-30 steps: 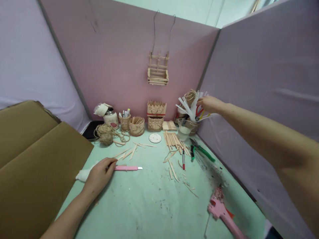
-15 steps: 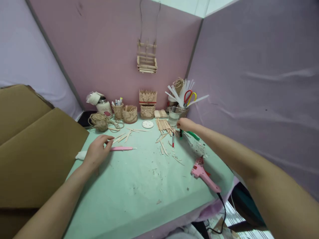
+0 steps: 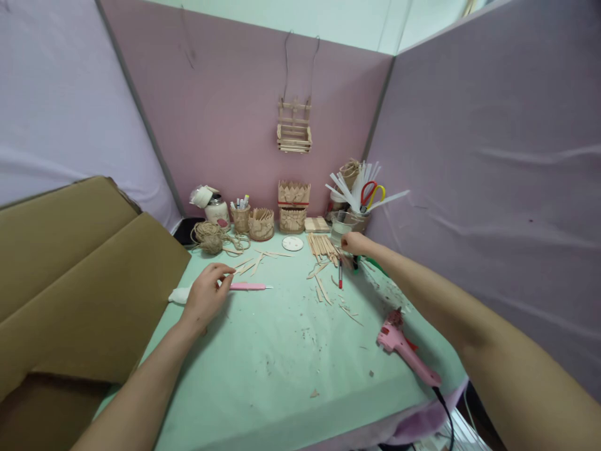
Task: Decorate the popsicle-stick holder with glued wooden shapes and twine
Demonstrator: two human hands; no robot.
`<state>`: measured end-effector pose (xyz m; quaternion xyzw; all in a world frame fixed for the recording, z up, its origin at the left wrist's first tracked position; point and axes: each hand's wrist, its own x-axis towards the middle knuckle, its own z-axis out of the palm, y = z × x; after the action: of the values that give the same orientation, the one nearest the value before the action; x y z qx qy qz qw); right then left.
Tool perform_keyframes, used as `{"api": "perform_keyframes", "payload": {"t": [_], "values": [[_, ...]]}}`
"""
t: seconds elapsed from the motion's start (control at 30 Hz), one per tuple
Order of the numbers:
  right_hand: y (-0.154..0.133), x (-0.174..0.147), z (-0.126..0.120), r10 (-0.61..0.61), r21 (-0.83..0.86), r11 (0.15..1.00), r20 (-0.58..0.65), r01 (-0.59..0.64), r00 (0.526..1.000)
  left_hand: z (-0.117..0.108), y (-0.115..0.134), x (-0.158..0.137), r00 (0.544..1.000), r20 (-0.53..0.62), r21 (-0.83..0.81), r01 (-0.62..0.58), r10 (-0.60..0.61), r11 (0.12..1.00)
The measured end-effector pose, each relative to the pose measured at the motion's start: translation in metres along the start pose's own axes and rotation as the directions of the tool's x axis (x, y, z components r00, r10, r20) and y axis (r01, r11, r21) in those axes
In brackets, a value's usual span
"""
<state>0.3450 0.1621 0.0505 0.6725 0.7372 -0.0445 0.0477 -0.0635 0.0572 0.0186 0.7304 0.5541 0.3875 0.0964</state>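
My left hand (image 3: 210,293) hovers at the left of the table, fingers loosely curled, thumb and forefinger apart, with nothing visible between them. Its fingertips are close to scattered thin wooden strips (image 3: 257,263). A pink pen-shaped tool (image 3: 250,287) with a thin tip lies on the table, partly hidden behind that hand. Across the table, my right hand (image 3: 355,243) is closed beside a clear plastic cup (image 3: 339,233). What its fingers grip, if anything, is hidden. Under and beside it are a bundle of wooden sticks (image 3: 320,246), a red-and-grey pen (image 3: 340,275) and a green-handled tool (image 3: 375,266).
A pink glue gun (image 3: 407,354) with a black cord lies at right front. Cardboard (image 3: 94,269) stands at left. Along the back are twine (image 3: 209,237), a stick-covered pot (image 3: 261,224), a white disc (image 3: 292,243) and red-and-yellow scissors (image 3: 370,194). A small wooden rack (image 3: 294,134) hangs above.
My view has swung up and to the left, so everything appears lower and further right. Both hands stay nearly in place over the table; my right hand sits slightly closer to the cup.
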Motion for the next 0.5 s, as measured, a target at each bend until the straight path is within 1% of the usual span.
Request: {"api": "perform_keyframes", "payload": {"t": [0.1,0.17,0.23,0.3,0.33,0.37,0.43,0.47,0.5], "values": [[-0.003,-0.009,-0.033,-0.031,0.080,0.996,-0.122,0.041,0.992,0.001,-0.004,-0.001,1.000,0.013,0.004,-0.007,0.007,1.000],[-0.007,-0.016,-0.060,-0.044,0.146,0.986,-0.223,0.078,0.974,0.002,-0.005,-0.001,1.000,0.014,0.009,-0.005,0.005,1.000],[-0.013,-0.026,-0.086,-0.041,0.205,0.972,-0.322,0.112,0.946,0.002,-0.006,-0.002,1.000,0.019,0.012,-0.001,0.001,1.000],[-0.023,-0.037,-0.109,-0.014,0.285,0.947,-0.433,0.152,0.901,0.003,-0.006,-0.004,1.000,0.021,0.014,0.005,-0.006,1.000],[-0.028,-0.043,-0.117,0.012,0.361,0.912,-0.495,0.193,0.869,0.003,-0.007,-0.004,1.000,0.021,0.015,0.008,-0.008,1.000],[-0.035,-0.050,-0.123,0.047,0.450,0.858,-0.550,0.248,0.834,0.003,-0.008,-0.005,1.000,0.021,0.017,0.009,-0.009,1.000],[-0.049,-0.062,-0.129,0.135,0.622,0.690,-0.614,0.371,0.778,0.003,-0.010,-0.006,1.000,0.025,0.023,0.001,-0.001,1.000],[-0.055,-0.067,-0.129,0.174,0.684,0.598,-0.619,0.417,0.766,0.004,-0.012,-0.006,1.000,0.030,0.026,-0.009,0.008,1.000],[-0.062,-0.071,-0.127,0.195,0.727,0.522,-0.611,0.446,0.767,0.004,-0.014,-0.007,0.999,0.035,0.028,-0.019,0.018,0.999]]}}
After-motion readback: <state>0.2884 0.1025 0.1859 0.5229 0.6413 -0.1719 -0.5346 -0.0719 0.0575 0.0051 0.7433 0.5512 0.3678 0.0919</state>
